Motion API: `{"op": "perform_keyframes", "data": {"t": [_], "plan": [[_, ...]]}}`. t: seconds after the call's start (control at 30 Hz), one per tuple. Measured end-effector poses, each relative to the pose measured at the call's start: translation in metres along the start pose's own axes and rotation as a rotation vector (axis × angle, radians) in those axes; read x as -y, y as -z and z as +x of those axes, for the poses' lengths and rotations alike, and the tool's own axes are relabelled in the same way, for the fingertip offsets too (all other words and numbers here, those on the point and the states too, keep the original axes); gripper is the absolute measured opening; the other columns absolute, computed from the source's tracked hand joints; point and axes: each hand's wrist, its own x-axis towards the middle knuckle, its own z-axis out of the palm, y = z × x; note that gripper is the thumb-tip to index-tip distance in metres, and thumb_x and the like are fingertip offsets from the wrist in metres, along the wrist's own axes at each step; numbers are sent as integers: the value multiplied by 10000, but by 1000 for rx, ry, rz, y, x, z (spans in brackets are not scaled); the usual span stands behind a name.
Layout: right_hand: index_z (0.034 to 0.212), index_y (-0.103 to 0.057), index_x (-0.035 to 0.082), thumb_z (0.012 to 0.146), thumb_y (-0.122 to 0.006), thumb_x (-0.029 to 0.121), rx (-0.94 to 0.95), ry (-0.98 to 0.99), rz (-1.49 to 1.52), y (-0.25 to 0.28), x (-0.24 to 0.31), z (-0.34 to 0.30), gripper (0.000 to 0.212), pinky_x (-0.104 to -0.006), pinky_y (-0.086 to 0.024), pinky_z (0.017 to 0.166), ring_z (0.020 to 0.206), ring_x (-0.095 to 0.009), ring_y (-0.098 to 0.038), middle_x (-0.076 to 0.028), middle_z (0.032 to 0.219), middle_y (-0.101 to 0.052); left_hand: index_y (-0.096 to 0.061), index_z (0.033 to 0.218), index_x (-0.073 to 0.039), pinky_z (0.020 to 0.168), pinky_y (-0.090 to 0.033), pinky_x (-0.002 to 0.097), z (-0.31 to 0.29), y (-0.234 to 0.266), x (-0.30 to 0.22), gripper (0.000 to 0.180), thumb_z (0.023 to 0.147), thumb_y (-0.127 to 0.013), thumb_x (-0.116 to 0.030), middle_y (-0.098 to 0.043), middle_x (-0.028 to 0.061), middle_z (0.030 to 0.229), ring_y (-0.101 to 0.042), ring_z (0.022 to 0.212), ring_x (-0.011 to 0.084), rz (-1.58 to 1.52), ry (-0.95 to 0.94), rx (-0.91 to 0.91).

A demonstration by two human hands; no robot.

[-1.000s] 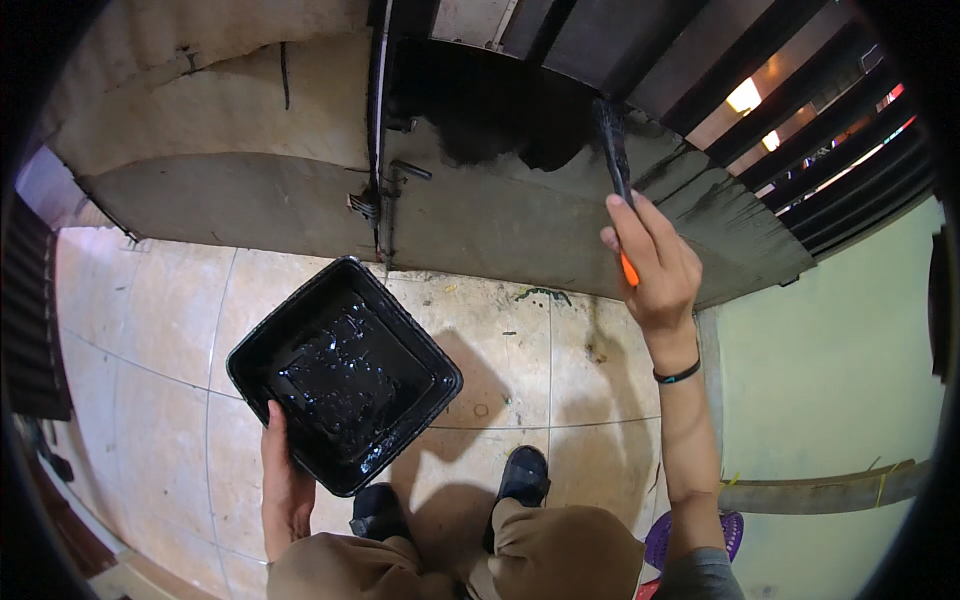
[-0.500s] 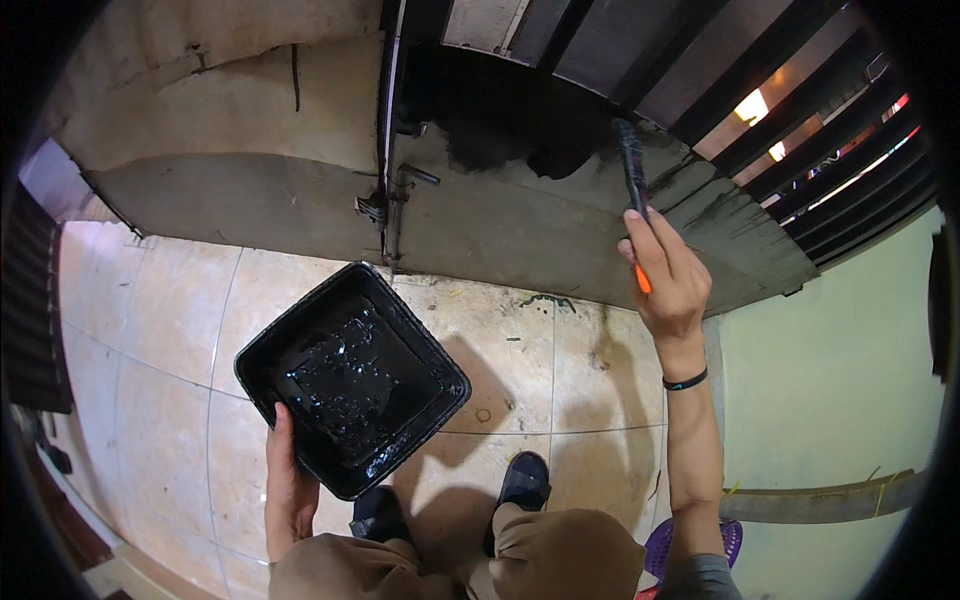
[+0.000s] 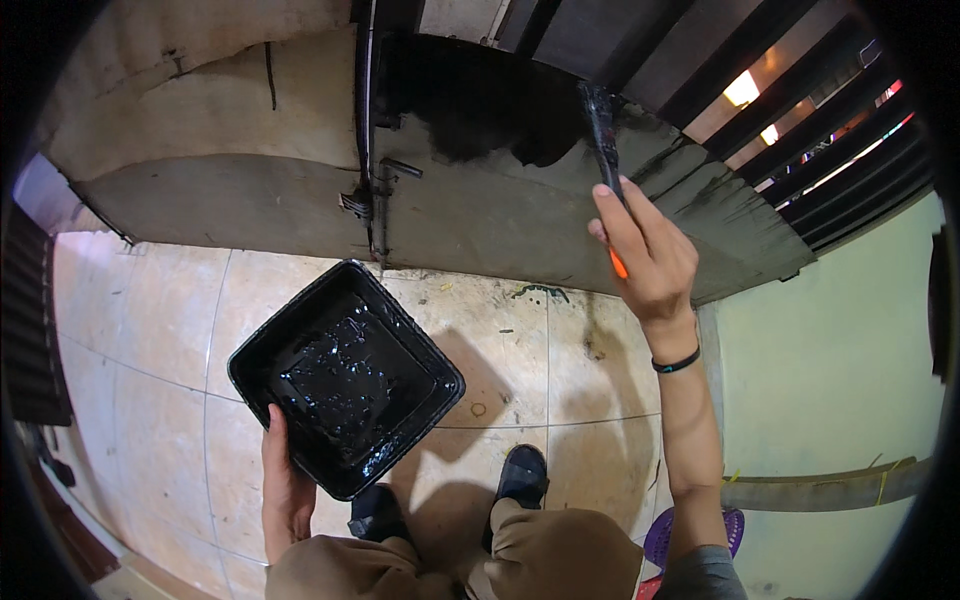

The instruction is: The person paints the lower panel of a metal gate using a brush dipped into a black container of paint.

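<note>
My left hand (image 3: 285,490) grips the near edge of a black square tray (image 3: 345,375) that holds glossy black paint, level above the tiled floor. My right hand (image 3: 645,255) is raised and closed on a paintbrush (image 3: 603,130) with an orange handle and black-coated bristles. The bristle end rests against the metal gate panel (image 3: 480,215), at the edge of a freshly painted black patch (image 3: 480,105). A dark band circles my right wrist.
The gate's lower panel is grey and its upper part has dark vertical bars (image 3: 760,90). A latch and hinge post (image 3: 375,195) stand at the middle. Beige floor tiles (image 3: 150,320) lie below, a pale green wall (image 3: 840,370) at right, a purple stool (image 3: 690,535) by my leg.
My right hand has moved the brush up and slightly right along the gate panel. The tray has shifted a little to the right in my left hand.
</note>
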Motion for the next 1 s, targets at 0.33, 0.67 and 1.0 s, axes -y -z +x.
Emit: {"op": "perform_keyframes", "data": {"t": [0.33, 0.67, 1.0], "plan": [[1215, -760, 72, 783, -862, 81, -18, -96, -72, 11, -13, -30, 444, -312, -568, 611, 724, -234, -721, -152, 1140, -748, -456, 1562, -48, 1226, -354, 447, -3, -3, -1, 786, 1035, -560, -622, -525, 126, 1568, -486, 1445, 280, -23, 1, -23], [1232, -752, 91, 783, -875, 116, -97, -179, -26, -1, -1, -25, 466, -302, -563, 610, 674, -219, -693, -161, 1113, -746, -456, 1573, -60, 1235, -345, 452, -1, -5, 0, 822, 1022, -547, -664, -516, 129, 1581, -490, 1444, 292, 12, -12, 5], [1186, -764, 64, 812, -864, 114, 18, -158, -52, 3, -5, -30, 390, -320, -561, 609, 675, -241, -688, -149, 1127, -747, -436, 1583, -56, 1238, -341, 457, -3, -7, -2, 844, 1017, -550, -672, -494, 135, 1599, -469, 1463, 288, 17, 12, -26]]}}
